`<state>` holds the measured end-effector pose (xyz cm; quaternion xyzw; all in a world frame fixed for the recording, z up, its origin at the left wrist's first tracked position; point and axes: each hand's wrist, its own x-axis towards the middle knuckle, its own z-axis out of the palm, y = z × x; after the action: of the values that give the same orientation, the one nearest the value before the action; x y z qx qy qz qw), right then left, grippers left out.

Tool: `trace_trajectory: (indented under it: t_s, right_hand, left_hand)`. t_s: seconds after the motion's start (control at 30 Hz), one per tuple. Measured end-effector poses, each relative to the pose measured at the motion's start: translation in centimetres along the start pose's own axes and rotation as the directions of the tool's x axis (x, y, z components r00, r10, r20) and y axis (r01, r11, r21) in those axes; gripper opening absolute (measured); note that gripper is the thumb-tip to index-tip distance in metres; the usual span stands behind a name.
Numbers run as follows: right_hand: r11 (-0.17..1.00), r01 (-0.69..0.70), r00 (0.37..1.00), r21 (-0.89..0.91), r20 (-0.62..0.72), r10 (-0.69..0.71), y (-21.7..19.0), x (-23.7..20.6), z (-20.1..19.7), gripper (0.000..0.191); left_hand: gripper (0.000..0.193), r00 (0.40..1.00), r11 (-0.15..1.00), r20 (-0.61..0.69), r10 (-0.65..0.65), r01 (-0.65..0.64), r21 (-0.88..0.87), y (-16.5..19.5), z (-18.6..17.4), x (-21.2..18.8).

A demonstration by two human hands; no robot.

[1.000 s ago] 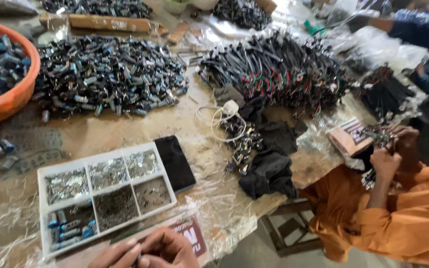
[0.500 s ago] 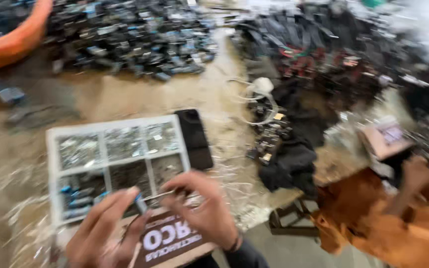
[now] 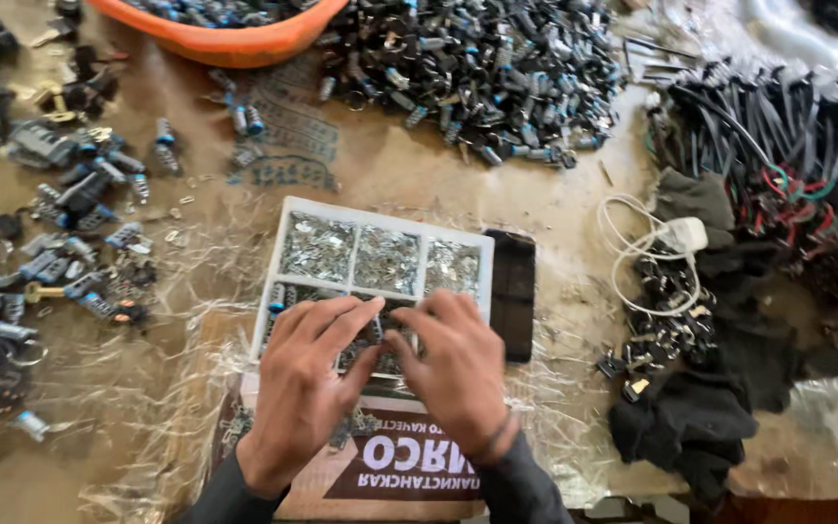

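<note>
1. Hands: left hand (image 3: 305,388) and right hand (image 3: 457,376) meet over the white compartmented plastic tray (image 3: 376,281), fingertips pinching a small part (barely visible).
2. Progress: heap of dark blue-tipped connectors (image 3: 477,68) beyond the tray remains large; judged early.
</note>
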<state>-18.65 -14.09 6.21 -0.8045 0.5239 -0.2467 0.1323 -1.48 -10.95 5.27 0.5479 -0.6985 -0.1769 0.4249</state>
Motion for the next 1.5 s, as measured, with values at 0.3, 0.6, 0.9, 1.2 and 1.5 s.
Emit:
trace_trajectory:
  t_s: [0.3,0.6,0.9,1.2,1.5]
  right_hand:
    - [0.949,-0.111,0.990,0.293,-0.052,0.132,-0.5,0.0,0.7,0.011]
    - [0.927,-0.195,0.970,0.320,-0.081,0.231,-0.5,-0.8,1.3,0.009]
    - [0.998,0.007,0.991,-0.066,0.135,0.002,-0.8,0.7,2.2,0.024]
    - [0.520,-0.302,0.932,0.799,0.134,0.336,1.4,-1.2,1.9,0.008]
    - [0.220,-0.306,0.930,0.926,0.242,0.276,1.7,-3.4,3.6,0.017]
  left_hand:
    - [0.042,0.998,0.995,-0.055,-0.040,0.034,-0.090,-1.1,-0.2,-0.7]
    - [0.047,0.990,0.896,0.018,-0.142,0.136,-0.423,-1.3,0.2,-1.0]
    - [0.043,0.967,0.813,0.093,-0.238,0.250,-0.526,-1.7,0.9,-1.6]
    - [0.046,0.988,0.852,-0.016,-0.152,0.123,-0.509,-1.9,0.7,-1.4]
    - [0.046,0.978,0.797,0.042,-0.203,0.190,-0.574,-2.1,0.6,-1.5]
